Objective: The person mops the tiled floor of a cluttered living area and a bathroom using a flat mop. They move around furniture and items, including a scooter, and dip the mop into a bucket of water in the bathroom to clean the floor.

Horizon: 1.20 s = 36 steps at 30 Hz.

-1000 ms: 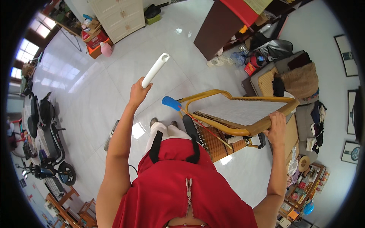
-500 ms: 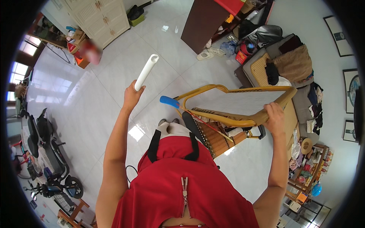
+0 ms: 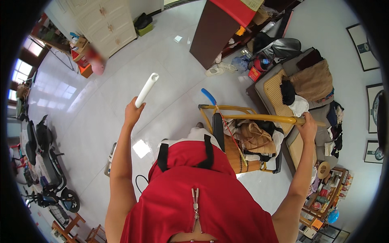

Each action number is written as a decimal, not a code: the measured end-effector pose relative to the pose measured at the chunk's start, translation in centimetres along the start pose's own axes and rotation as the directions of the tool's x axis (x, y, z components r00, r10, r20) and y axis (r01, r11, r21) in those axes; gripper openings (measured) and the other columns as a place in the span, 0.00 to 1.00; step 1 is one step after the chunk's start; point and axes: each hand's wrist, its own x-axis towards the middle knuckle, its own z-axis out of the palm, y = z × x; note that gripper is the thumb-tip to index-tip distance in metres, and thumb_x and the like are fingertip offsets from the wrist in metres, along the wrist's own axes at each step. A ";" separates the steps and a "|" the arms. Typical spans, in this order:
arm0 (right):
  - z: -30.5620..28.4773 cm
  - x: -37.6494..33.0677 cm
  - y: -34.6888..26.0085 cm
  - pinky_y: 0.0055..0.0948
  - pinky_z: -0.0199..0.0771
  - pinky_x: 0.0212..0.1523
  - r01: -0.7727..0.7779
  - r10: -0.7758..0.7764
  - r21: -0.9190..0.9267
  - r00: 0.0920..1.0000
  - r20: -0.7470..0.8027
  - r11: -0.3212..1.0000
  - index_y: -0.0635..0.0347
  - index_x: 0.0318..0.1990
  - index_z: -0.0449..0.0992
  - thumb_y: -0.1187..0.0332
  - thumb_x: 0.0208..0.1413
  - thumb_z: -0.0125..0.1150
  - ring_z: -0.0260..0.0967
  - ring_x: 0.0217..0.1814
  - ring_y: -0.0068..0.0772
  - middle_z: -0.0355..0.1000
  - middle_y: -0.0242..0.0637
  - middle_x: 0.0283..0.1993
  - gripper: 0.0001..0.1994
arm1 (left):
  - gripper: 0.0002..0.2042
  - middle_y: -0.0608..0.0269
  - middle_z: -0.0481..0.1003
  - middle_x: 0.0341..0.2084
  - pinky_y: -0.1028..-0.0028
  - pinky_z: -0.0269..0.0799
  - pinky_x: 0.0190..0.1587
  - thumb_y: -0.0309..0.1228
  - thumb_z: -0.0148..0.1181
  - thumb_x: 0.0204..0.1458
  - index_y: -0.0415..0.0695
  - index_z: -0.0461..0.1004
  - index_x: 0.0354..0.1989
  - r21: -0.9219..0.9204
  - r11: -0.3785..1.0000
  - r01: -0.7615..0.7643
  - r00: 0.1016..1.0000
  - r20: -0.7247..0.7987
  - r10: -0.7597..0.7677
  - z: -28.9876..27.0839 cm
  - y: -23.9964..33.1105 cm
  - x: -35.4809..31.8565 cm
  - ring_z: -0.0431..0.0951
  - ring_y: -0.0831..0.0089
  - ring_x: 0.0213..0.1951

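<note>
My left hand (image 3: 133, 112) is closed round the lower end of a short white hollow tube (image 3: 147, 90), held up over the floor. On my right, my right hand (image 3: 308, 128) grips the end of a yellow-brown wooden chair frame (image 3: 271, 118), seen nearly edge-on. Below that frame is a woven brown seat (image 3: 233, 156) with laced edges. A bundle of tan, black and white cloth (image 3: 255, 137) rests about it. Across the seat leans a thin red stick with a flat blue head (image 3: 208, 96), touched by neither hand.
To the right, a sofa (image 3: 275, 91) bears cushions and clothes. A dark cabinet (image 3: 206, 36) stands ahead, with white shoes (image 3: 214, 71) beside it. At far left is an electric scooter (image 3: 48, 170). Beside my left forearm, a pale device (image 3: 110, 160) on the floor is partly hidden.
My right hand has moved right and slightly down. The chair frame has swung from a broad view to nearly edge-on, uncovering the cloth bundle. The white tube has shifted left and down.
</note>
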 end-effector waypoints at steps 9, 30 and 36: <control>5.1 6.1 18.0 0.49 0.72 0.38 -0.321 0.332 -0.132 0.941 0.063 0.938 0.60 0.41 0.68 0.49 0.46 0.69 0.73 0.41 0.58 0.75 0.50 0.39 0.26 | 0.15 0.49 0.78 0.31 0.58 0.72 0.38 0.38 0.64 0.50 0.43 0.73 0.41 0.178 0.983 0.050 0.998 0.034 -0.057 10.8 0.1 2.1 0.78 0.48 0.36; 18.7 15.1 12.2 0.39 0.65 0.59 -0.051 0.057 -0.133 0.998 0.039 0.990 0.64 0.58 0.68 0.64 0.52 0.62 0.62 0.62 0.45 0.66 0.41 0.61 0.26 | 0.16 0.52 0.79 0.34 0.58 0.74 0.42 0.39 0.66 0.46 0.48 0.75 0.43 0.330 0.939 0.095 0.891 0.392 -0.228 17.0 2.3 -0.9 0.79 0.52 0.39; 15.5 13.3 -23.1 0.53 0.53 0.66 0.521 -0.543 0.633 0.819 -0.183 0.572 0.48 0.58 0.72 0.52 0.50 0.64 0.58 0.66 0.44 0.63 0.42 0.63 0.27 | 0.16 0.50 0.79 0.34 0.57 0.74 0.43 0.39 0.65 0.48 0.46 0.74 0.43 0.270 0.963 -0.029 0.835 0.536 -0.125 16.9 2.0 0.0 0.78 0.49 0.39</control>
